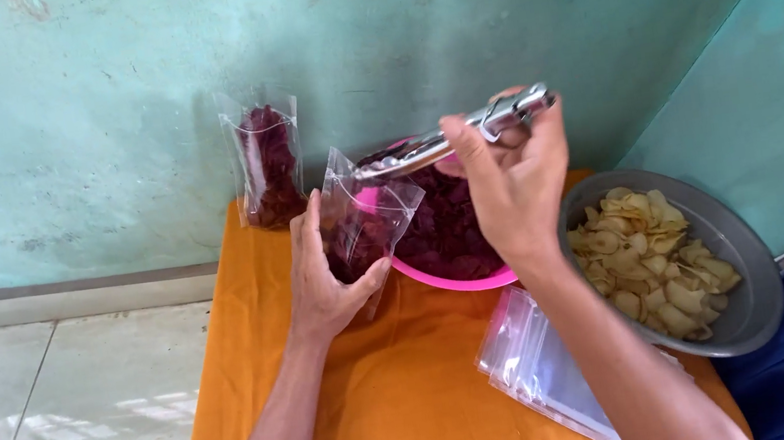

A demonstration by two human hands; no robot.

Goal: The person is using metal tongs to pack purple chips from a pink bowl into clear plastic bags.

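My left hand (324,279) holds a clear plastic bag (367,218) upright, part filled with dark red chips. Metal tongs (447,142) are gripped in my right hand (514,189), their tips pointing left over the bag's open mouth. Just behind the bag sits a pink bowl (456,280) of the same dark red chips, largely hidden by my right hand. A filled clear bag of red chips (269,166) leans upright against the green wall at the back left.
All rests on an orange cloth (386,402). A grey bowl (756,303) of pale yellow chips stands at the right. A stack of empty clear bags (543,372) lies near my right forearm. Tiled floor lies left, blue fabric right.
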